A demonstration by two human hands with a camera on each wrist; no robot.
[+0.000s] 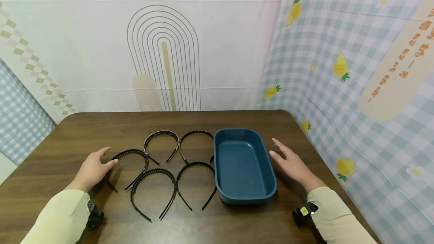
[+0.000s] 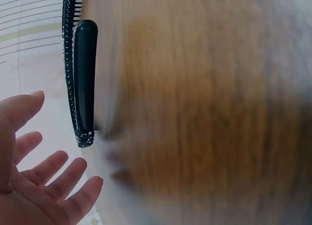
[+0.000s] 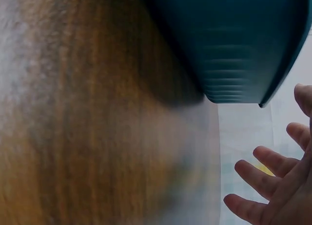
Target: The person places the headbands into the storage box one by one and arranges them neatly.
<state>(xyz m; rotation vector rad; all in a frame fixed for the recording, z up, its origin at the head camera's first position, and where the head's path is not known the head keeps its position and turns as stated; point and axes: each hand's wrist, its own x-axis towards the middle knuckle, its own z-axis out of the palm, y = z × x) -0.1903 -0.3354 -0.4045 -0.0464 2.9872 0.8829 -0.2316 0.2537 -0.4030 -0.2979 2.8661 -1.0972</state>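
Observation:
Several dark headbands with inner comb teeth lie on the brown table. My left hand (image 1: 93, 169) is beside the leftmost headband (image 1: 130, 151), fingers spread and holding nothing. In the left wrist view that headband (image 2: 86, 78) shows edge-on, with a gap between it and my left hand (image 2: 44, 186). To the right of the headbands stands a blue rectangular bin (image 1: 242, 197), with nothing inside. My right hand (image 1: 292, 165) is just right of the bin, fingers extended and holding nothing. The right wrist view shows the bin's ribbed outer wall (image 3: 226, 73) apart from my right hand (image 3: 282, 186).
Two headbands (image 1: 162, 132) lie in the back row and two more (image 1: 154, 171) in front, some touching. The right ones sit close against the bin's left side. A patterned cloth (image 1: 230, 48) hangs behind the wooden table (image 1: 101, 123), and a checked cloth (image 1: 325, 97) borders its right edge.

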